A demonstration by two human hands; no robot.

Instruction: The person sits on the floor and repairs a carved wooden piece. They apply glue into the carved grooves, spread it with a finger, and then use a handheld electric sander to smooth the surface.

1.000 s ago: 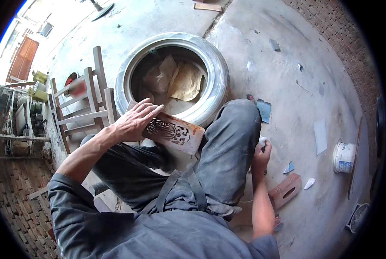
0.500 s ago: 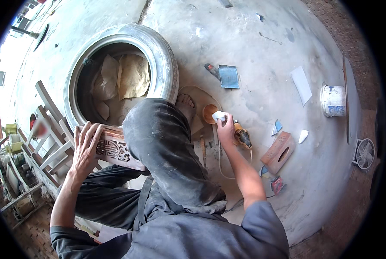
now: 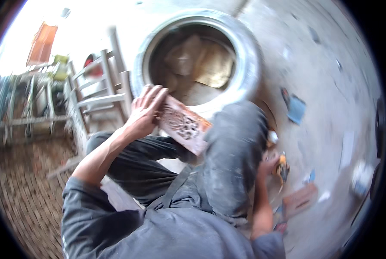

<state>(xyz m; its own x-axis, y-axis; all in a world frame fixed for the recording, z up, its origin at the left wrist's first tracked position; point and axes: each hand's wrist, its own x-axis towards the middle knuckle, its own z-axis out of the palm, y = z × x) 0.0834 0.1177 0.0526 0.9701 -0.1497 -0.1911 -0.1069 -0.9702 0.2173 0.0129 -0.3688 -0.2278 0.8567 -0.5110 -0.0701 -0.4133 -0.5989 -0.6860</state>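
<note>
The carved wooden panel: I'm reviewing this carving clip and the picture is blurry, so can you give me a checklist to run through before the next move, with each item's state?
1. Left hand on the carved wooden panel, fingers spread over its upper end: ok.
2. Panel propped against the raised knee: ok.
3. Right hand down at the orange tool on the floor: ok.
4. Firm grip on that tool: cannot tell, blurred.
5. Carved face turned up toward the camera: ok.
6. Tyre clear of the panel: cannot tell.
</note>
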